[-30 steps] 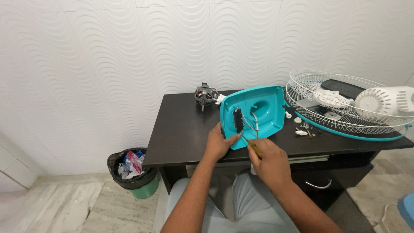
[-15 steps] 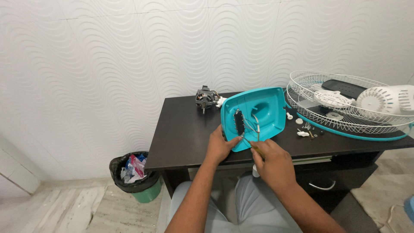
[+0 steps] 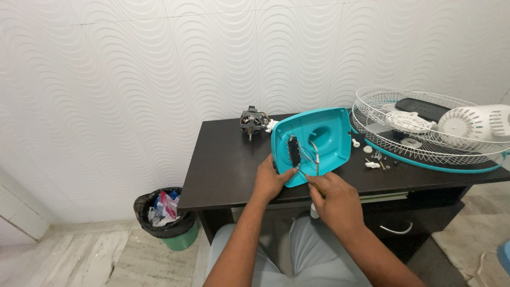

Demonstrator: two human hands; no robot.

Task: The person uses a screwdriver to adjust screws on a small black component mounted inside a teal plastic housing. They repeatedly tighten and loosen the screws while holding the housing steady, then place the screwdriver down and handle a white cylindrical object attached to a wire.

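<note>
A teal plastic fan base cover (image 3: 324,135) stands tilted on the dark table (image 3: 228,165), its hollow side facing me. Inside it sit a black switch block (image 3: 292,150) and some loose wires (image 3: 314,154). My left hand (image 3: 270,178) grips the cover's lower left edge, thumb near the switch block. My right hand (image 3: 336,202) holds a screwdriver (image 3: 307,178) whose tip points into the cover near the switch block; most of the tool is hidden in my fist.
A small electric motor (image 3: 253,122) lies at the table's back. A white wire fan guard (image 3: 419,127) with a white motor housing (image 3: 478,123) fills the right side. Small screws and knobs (image 3: 372,158) lie beside the cover. A bin (image 3: 166,218) stands on the floor at left.
The cover and both hands stay almost where they were. My right hand has shifted slightly, keeping the screwdriver at the switch block.
</note>
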